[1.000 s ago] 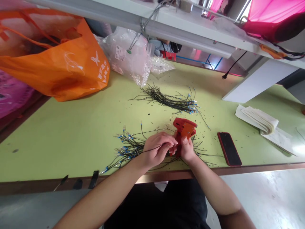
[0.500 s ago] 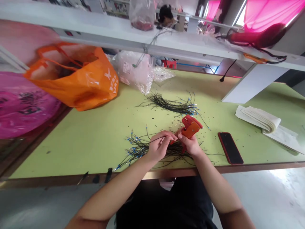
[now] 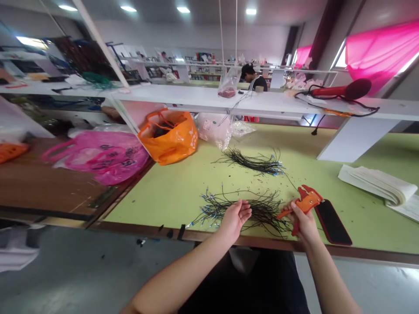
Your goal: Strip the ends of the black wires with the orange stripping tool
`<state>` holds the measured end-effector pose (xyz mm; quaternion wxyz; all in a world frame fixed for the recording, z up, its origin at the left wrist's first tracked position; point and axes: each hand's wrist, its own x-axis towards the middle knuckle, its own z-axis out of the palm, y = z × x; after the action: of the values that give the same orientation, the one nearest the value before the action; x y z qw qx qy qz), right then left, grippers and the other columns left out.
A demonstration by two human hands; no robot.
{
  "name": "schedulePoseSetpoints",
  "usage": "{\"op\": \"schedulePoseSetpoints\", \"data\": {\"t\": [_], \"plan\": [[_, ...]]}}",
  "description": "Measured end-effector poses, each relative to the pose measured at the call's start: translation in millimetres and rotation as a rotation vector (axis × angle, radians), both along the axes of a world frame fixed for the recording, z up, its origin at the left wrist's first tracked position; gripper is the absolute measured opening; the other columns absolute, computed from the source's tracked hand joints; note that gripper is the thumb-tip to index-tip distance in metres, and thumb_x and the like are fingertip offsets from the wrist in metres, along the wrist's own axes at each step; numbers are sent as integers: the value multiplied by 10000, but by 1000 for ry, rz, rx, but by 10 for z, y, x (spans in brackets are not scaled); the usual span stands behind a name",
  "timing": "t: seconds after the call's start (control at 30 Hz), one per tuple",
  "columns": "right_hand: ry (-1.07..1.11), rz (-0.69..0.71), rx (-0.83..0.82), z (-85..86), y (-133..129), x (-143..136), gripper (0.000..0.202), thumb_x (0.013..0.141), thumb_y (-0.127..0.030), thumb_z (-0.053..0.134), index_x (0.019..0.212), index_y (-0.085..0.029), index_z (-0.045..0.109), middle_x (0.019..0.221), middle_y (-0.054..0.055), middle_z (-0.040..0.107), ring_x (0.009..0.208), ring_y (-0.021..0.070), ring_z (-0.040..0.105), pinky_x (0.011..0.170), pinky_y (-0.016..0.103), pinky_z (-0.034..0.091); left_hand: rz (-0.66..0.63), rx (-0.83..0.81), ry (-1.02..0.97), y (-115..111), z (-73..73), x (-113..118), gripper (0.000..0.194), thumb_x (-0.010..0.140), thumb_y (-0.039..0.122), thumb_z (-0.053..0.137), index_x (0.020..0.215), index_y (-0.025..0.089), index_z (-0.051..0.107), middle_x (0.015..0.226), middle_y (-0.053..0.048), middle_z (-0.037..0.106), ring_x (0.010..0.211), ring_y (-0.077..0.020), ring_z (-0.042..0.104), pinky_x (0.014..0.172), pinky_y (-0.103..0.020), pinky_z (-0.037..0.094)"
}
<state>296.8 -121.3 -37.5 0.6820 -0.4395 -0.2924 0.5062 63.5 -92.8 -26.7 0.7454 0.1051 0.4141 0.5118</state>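
Observation:
My right hand is wrapped round the handles of a red and orange wire stripper, whose jaws point up and away. Over the near bundle of thin black wires is my left hand, palm turned up, fingers loosely bent and apart, with nothing visible in it. Blue and silver tips show at the left end of that bundle. Farther back lies a second bundle of black wires, its blue-tipped ends to the right.
A phone lies right of the stripper, near folded papers. Orange and pink bags sit to the left, clear plastic bags behind. A white shelf spans above, bearing a red microphone. A person sits beyond.
My hands have moved apart: the right carries the wire stripper rightward, close to the phone. My left hand has let go of the wire it held. The view has tilted up and left.

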Motion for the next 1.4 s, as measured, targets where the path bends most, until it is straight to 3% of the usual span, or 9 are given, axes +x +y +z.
{"op": "schedulePoseSetpoints", "data": {"t": [0.23, 0.37, 0.43, 0.57, 0.7, 0.8, 1.03, 1.2, 1.4], "plan": [[181, -31, 84, 139, -81, -14, 332, 694, -347, 922, 789, -188, 647, 718, -16, 593, 706, 151, 613, 745, 344, 616, -262, -151, -8, -82, 154, -20, 364, 1070, 356, 460, 973, 80, 675, 815, -120, 770, 616, -170, 741, 609, -281, 617], [202, 10, 138, 329, 122, -208, 299, 731, -357, 881, 792, -196, 636, 714, -15, 577, 691, 163, 606, 766, 375, 604, -360, 28, 77, -224, 68, -205, 255, 1011, 326, 568, 957, 112, 696, 791, -78, 748, 618, -142, 725, 616, -245, 597], [209, 35, 170, 395, 329, -350, 301, 736, -372, 864, 796, -210, 617, 727, -13, 581, 706, 176, 610, 785, 393, 601, -393, 245, 323, -145, 20, -289, 243, 992, 346, 580, 942, 134, 689, 812, -70, 744, 605, -132, 707, 612, -245, 584], [191, 14, 240, 406, 803, -633, 317, 723, -414, 840, 793, -234, 589, 711, -21, 565, 689, 186, 585, 775, 404, 595, -469, 771, 1133, 461, 66, -318, 332, 1017, 420, 482, 996, 168, 697, 897, -97, 761, 649, -182, 708, 637, -309, 574], [222, -9, 279, 276, 1036, -740, 301, 743, -440, 811, 791, -243, 588, 705, -23, 550, 679, 182, 571, 763, 385, 586, -457, 889, 1460, 1299, 157, -124, 238, 987, 288, 528, 1017, 172, 734, 1087, -138, 739, 958, -268, 701, 850, -371, 529], [265, -30, 285, 163, 1025, -680, 298, 750, -445, 803, 796, -239, 593, 703, -23, 557, 679, 177, 571, 763, 376, 582, -565, 970, 1644, 1784, 111, 92, 245, 979, 224, 518, 1011, 157, 751, 1139, -152, 702, 1044, -287, 666, 892, -376, 498], [294, -82, 224, 97, 975, -579, 304, 738, -452, 791, 805, -243, 582, 696, -25, 558, 669, 180, 565, 757, 381, 581, -766, 1142, 1832, 2289, -95, 301, 191, 918, 95, 544, 918, 122, 733, 1053, -170, 690, 1086, -269, 626, 923, -352, 456], [292, -72, 200, 110, 992, -620, 295, 757, -453, 773, 811, -237, 580, 704, -16, 558, 678, 186, 573, 758, 386, 590, -646, 1175, 1804, 2376, -13, 252, 171, 964, 182, 548, 943, 170, 717, 1021, -114, 723, 985, -231, 662, 842, -308, 459], [288, -73, 198, 38, 1003, -660, 275, 768, -423, 759, 841, -230, 578, 710, -22, 576, 675, 174, 601, 741, 365, 591, -153, 1061, 1685, 2371, 367, 205, 441, 1100, 355, 234, 1262, 160, 595, 1140, -135, 734, 898, -214, 704, 769, -303, 479]]}}
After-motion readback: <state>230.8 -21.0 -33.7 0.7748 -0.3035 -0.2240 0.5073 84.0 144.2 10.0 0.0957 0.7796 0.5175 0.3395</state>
